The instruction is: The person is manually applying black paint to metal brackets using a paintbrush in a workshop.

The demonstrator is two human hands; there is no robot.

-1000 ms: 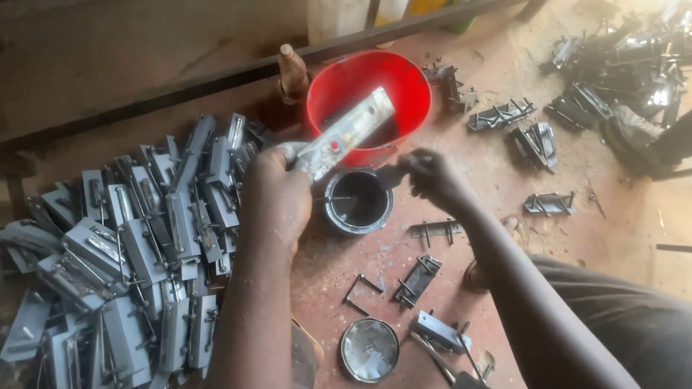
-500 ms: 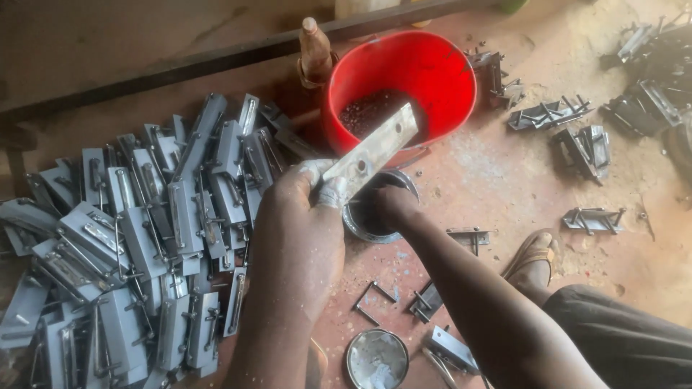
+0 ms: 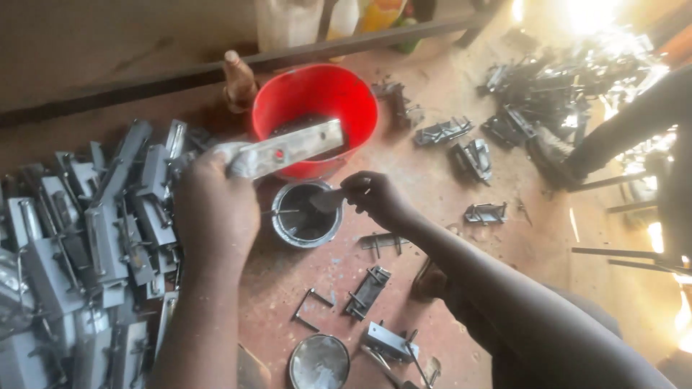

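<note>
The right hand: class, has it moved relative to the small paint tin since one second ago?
Yes. The right hand was above the small paint tin, near its upper right rim; it now sits at the tin's right side, dipping a brush in.

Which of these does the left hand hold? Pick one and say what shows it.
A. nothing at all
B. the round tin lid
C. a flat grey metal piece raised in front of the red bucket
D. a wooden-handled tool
C: the left hand grips one end of a flat grey metal piece, which angles up across the front of the red bucket, while the right hand dips a brush into the small paint tin.
</note>
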